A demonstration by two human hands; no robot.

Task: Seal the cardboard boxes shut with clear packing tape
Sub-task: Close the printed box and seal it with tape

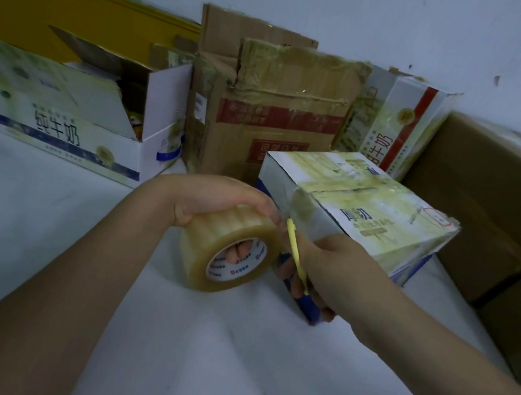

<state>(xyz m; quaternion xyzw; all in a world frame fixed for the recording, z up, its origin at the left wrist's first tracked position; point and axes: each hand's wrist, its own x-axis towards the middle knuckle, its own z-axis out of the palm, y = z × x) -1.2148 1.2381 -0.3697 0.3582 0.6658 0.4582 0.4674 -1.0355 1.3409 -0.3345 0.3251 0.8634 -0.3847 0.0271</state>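
My left hand (217, 196) is gripping the tape roll (228, 251) beside the milk box (371, 210); my right hand (330, 268) is holding a yellow cutter (295, 248); other boxes (265, 121) are standing behind.

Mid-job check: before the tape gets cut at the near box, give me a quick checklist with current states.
1. Tape roll held: ok, the left hand grips it from above, fingers through the core.
2. Cutter ready: ok, the right hand holds a yellow cutter beside the roll.
3. Blade exposed: cannot tell.
4. Tape strip stuck to the near box: cannot tell, the strip is too clear to see.
5. Near box flaps closed: ok, top lies flat.
6. Left milk box sealed: not ok, flaps open.
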